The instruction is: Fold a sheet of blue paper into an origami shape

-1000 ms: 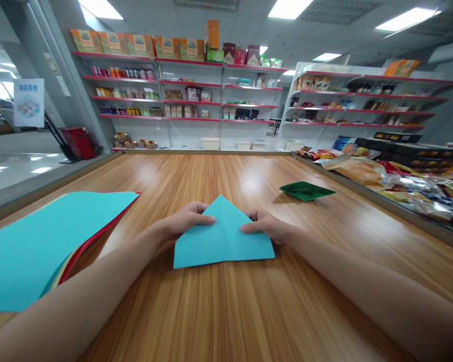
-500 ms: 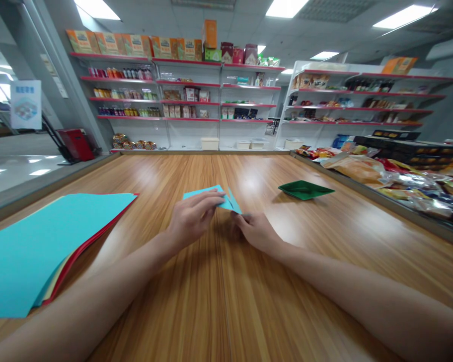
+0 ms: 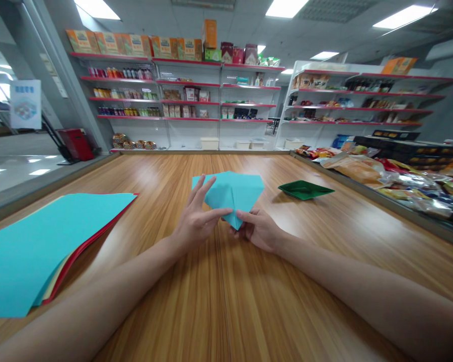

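Note:
A folded sheet of light blue paper (image 3: pixel 232 191) is held up over the table, spread wide at the top and narrowing to a point at the bottom. My right hand (image 3: pixel 262 230) pinches that lower point, thumb in front and fingers curled behind. My left hand (image 3: pixel 197 218) grips the paper near the same point with its thumb, while two of its fingers stick up by the paper's left side. A green folded paper boat (image 3: pixel 305 190) sits on the table to the right, apart from both hands.
On the left of the wooden table (image 3: pixel 166 311) lies a stack of coloured sheets (image 3: pixel 60 231), blue on top with red and cream below. Packaged snacks (image 3: pixel 392 176) pile up beyond the right edge. Stocked shelves (image 3: pixel 189 103) stand past the far edge.
The blue paper has been turned and opened out, now showing a broad creased face. My left hand has shifted from lying over its top to gripping near its lower point.

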The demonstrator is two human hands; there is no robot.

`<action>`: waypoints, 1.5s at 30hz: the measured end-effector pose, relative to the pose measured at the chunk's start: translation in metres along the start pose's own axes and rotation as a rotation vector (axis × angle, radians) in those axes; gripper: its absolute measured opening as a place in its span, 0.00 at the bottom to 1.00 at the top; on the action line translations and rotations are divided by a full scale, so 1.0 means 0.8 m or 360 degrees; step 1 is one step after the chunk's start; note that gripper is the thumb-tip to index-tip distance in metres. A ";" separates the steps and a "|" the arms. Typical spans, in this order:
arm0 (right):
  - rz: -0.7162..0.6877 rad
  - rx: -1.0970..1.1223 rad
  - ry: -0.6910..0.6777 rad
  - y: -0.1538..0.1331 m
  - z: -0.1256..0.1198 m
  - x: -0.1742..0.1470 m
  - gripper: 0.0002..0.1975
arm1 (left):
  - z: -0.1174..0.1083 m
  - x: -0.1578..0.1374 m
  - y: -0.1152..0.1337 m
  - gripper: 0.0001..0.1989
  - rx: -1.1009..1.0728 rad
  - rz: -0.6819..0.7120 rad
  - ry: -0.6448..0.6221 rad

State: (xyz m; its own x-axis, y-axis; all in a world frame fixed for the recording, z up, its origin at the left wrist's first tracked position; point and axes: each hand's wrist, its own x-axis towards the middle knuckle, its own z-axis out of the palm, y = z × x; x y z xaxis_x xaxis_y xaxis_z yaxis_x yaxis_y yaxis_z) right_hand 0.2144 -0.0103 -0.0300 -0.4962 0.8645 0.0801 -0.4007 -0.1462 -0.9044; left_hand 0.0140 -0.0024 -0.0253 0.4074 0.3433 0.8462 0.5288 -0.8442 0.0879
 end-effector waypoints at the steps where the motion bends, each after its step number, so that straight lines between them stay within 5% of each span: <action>1: -0.0004 -0.0012 0.0021 0.001 0.000 0.000 0.13 | 0.001 0.001 0.004 0.19 -0.0020 -0.0077 0.0023; 5: -0.0043 -0.0083 0.0065 0.002 0.000 0.001 0.14 | 0.011 0.001 0.018 0.35 -0.0385 -0.0812 0.0344; 7: -0.0063 -0.0122 0.0086 0.002 0.000 0.001 0.14 | 0.015 0.001 0.023 0.31 -0.0876 -0.1205 0.0424; 10: -0.0087 -0.0192 0.0079 0.004 0.000 0.001 0.15 | 0.017 0.002 0.028 0.18 -0.1799 -0.1483 0.0178; 13: -0.0072 -0.0295 -0.0012 0.006 0.001 0.000 0.15 | 0.017 0.002 0.033 0.15 -0.2256 -0.1479 -0.0162; 26: -0.0038 -0.0574 -0.0057 0.010 0.009 -0.003 0.16 | 0.016 -0.002 0.035 0.11 -0.2095 -0.1553 -0.0036; 38: 0.0050 -0.0767 0.0193 0.010 0.011 -0.001 0.20 | 0.025 -0.004 0.034 0.14 -0.1841 -0.1696 0.0062; 45: 0.0111 -0.0784 -0.0009 0.004 0.016 -0.004 0.21 | 0.017 -0.001 0.034 0.15 -0.2040 -0.1772 -0.0006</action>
State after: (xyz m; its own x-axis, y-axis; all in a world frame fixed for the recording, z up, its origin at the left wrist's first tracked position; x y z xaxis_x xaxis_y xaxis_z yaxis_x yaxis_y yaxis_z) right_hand 0.2047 -0.0196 -0.0277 -0.5135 0.8580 0.0131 0.0447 0.0420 -0.9981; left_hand 0.0382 -0.0204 -0.0303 0.2838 0.9551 0.0847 -0.3573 0.0233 0.9337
